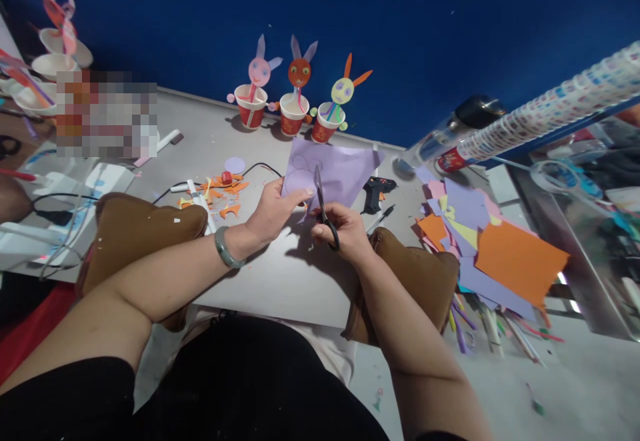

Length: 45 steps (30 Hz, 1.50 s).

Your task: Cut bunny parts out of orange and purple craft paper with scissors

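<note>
My left hand (278, 209) is closed on the left edge of a sheet of purple paper (345, 171), thumb on top. Circles are drawn in outline on the sheet's left part. In my right hand (347, 231) is a pair of scissors (325, 214), its dark handles in my fingers and its blades pointing away from me over the paper. How far the blades are apart is hard to tell. A purple paper disc (235, 164) lies on the table beyond my left hand, near orange and yellow paper scraps (223, 191).
Three red paper cups (293, 121) with paper rabbit heads stand along the blue wall. A black glue gun (377, 193) and a pen (383, 218) lie right of the paper. Coloured sheets (520, 254), a clear bottle (430, 148) and a long cup stack (550, 108) are at right.
</note>
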Each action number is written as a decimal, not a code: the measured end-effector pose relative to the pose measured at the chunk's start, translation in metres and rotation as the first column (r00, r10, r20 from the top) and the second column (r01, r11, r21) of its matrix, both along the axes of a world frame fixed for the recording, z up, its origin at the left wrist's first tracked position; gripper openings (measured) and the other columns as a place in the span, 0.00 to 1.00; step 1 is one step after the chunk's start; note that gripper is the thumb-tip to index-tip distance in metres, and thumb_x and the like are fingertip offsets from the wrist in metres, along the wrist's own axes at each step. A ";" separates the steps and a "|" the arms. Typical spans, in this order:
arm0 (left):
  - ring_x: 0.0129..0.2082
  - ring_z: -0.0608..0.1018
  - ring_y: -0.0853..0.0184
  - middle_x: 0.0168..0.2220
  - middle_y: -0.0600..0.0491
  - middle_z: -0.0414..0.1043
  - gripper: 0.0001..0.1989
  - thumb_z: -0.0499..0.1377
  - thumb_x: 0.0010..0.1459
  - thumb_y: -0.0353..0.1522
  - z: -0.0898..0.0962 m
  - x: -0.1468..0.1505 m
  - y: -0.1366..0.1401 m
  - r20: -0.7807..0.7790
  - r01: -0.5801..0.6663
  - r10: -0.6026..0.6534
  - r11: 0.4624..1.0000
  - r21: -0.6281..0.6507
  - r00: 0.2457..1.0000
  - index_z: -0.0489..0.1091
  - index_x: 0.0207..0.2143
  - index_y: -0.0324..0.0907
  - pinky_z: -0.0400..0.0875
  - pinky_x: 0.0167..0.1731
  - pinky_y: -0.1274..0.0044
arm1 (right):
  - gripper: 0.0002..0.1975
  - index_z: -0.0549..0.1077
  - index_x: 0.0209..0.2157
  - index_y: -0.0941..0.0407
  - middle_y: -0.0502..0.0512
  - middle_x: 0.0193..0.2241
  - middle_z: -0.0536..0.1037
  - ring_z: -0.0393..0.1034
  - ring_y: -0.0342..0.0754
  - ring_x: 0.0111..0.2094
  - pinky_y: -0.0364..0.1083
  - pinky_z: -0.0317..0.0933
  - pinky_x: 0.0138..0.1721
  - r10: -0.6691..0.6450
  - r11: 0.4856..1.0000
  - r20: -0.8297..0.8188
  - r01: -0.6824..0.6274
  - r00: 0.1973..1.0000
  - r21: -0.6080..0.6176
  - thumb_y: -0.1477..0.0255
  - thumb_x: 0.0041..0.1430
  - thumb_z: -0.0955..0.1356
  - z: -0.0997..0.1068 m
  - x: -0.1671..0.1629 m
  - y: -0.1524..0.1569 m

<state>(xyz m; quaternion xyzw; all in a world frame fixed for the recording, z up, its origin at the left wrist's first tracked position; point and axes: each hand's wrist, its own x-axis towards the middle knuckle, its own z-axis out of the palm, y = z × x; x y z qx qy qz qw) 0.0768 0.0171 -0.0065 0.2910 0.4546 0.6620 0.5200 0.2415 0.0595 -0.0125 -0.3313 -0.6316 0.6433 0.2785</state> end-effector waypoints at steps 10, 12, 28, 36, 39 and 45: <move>0.28 0.72 0.72 0.29 0.55 0.73 0.11 0.68 0.54 0.38 -0.001 -0.002 -0.001 -0.104 -0.007 0.013 0.999 0.051 0.995 0.75 0.31 0.39 0.69 0.33 0.78 | 0.25 0.75 0.34 0.55 0.44 0.18 0.74 0.67 0.42 0.18 0.43 0.62 0.20 0.044 0.999 0.034 -0.044 0.998 -0.011 0.56 0.41 0.83 0.003 0.003 0.002; 0.27 0.71 0.73 0.27 0.56 0.71 0.12 0.68 0.54 0.39 0.001 -0.003 -0.001 -0.094 -0.006 0.011 0.999 0.053 0.996 0.74 0.29 0.39 0.69 0.32 0.78 | 0.25 0.75 0.34 0.55 0.44 0.18 0.74 0.67 0.41 0.18 0.42 0.62 0.21 0.057 0.998 0.048 -0.056 0.997 -0.014 0.56 0.41 0.83 0.004 0.004 0.003; 0.25 0.70 0.72 0.27 0.55 0.69 0.12 0.66 0.54 0.38 0.000 -0.005 0.002 -0.057 -0.002 0.002 1.000 -0.007 0.998 0.71 0.29 0.40 0.65 0.26 0.78 | 0.25 0.75 0.35 0.56 0.45 0.18 0.74 0.67 0.41 0.17 0.42 0.61 0.20 0.104 0.995 0.078 -0.104 0.992 0.000 0.51 0.46 0.80 0.006 0.006 0.005; 0.26 0.70 0.71 0.27 0.55 0.70 0.12 0.66 0.54 0.39 0.001 -0.005 0.002 -0.063 0.008 -0.007 1.000 0.011 0.998 0.71 0.28 0.40 0.65 0.27 0.78 | 0.26 0.75 0.34 0.56 0.45 0.18 0.74 0.66 0.41 0.16 0.42 0.60 0.19 0.076 0.997 0.091 -0.078 0.993 0.013 0.50 0.46 0.79 0.006 0.006 0.004; 0.24 0.68 0.72 0.25 0.55 0.68 0.13 0.66 0.53 0.39 0.004 -0.004 0.001 -0.070 -0.005 0.005 1.000 0.003 0.998 0.70 0.27 0.40 0.63 0.26 0.78 | 0.26 0.76 0.34 0.56 0.45 0.18 0.74 0.66 0.41 0.15 0.42 0.59 0.19 0.068 0.998 0.092 -0.069 0.993 0.007 0.49 0.45 0.80 0.006 0.006 0.003; 0.24 0.65 0.72 0.24 0.56 0.65 0.14 0.66 0.53 0.39 0.006 -0.004 0.000 -0.087 -0.014 0.014 1.000 0.001 0.996 0.68 0.26 0.41 0.60 0.25 0.78 | 0.25 0.76 0.33 0.55 0.45 0.17 0.74 0.65 0.41 0.15 0.42 0.59 0.19 0.056 0.998 0.085 -0.056 0.995 -0.005 0.51 0.44 0.80 0.007 0.005 0.003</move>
